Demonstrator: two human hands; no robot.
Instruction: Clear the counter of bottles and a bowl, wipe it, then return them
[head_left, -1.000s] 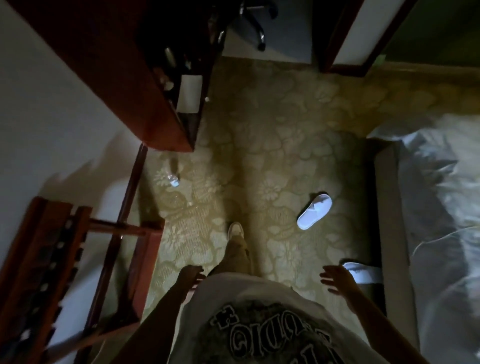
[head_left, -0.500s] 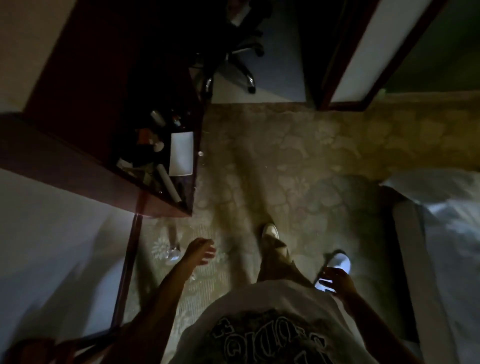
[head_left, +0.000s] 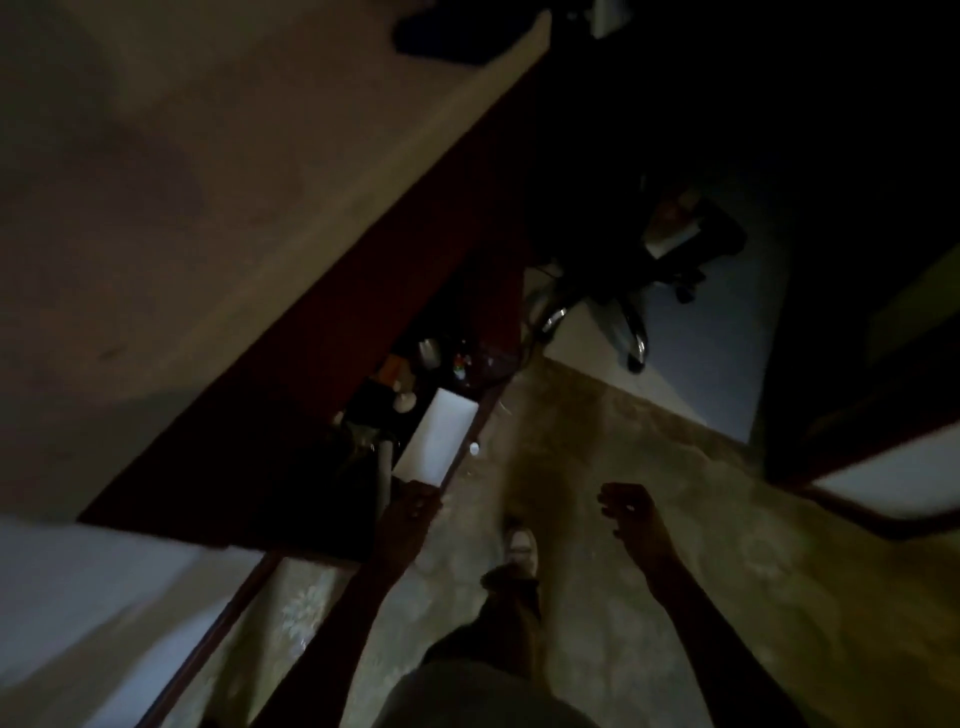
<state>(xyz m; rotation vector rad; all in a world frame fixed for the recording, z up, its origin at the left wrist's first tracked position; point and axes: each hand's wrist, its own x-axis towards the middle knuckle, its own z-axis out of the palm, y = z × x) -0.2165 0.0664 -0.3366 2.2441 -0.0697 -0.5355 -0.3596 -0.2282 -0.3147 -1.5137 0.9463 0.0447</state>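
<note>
The room is dark and the view is blurred. A dark counter (head_left: 332, 499) sits in a red-brown wooden cabinet at the left. On it lie a white rectangular sheet (head_left: 439, 441) and several small bottles and jars (head_left: 457, 364), hard to tell apart. My left hand (head_left: 410, 512) reaches to the near edge of the counter, just below the white sheet, and seems empty. My right hand (head_left: 626, 512) hangs over the carpet with its fingers loosely curled and nothing in it. No bowl can be made out.
A patterned carpet (head_left: 597, 447) runs ahead under my shoe (head_left: 521, 543). An office chair (head_left: 623, 291) with a wheeled base stands on a pale floor beyond. A dark wooden frame (head_left: 857, 514) crosses at the right. A small white cap (head_left: 474, 448) lies by the counter edge.
I have walked forward and the view has tilted up toward the cabinet. My left hand rose to the counter's near edge. The bed and the slipper have left the view.
</note>
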